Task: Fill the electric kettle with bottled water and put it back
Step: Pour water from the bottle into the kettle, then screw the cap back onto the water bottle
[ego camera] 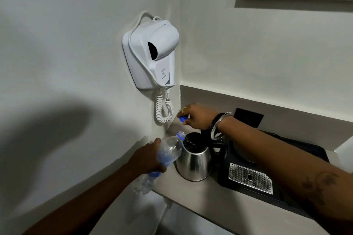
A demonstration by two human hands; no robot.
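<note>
A left hand (150,155) grips a tilted water bottle (168,149), its mouth at the open steel kettle (193,162) near the table's (200,196) left edge. The right hand (198,115), above the kettle, pinches the blue cap (183,119).

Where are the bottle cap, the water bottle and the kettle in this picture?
bottle cap (183,119): head view, on the blue cap's side, pinched in the right hand.
water bottle (170,148): head view, on its clear upper body.
kettle (194,164): head view, on its steel wall.
</note>
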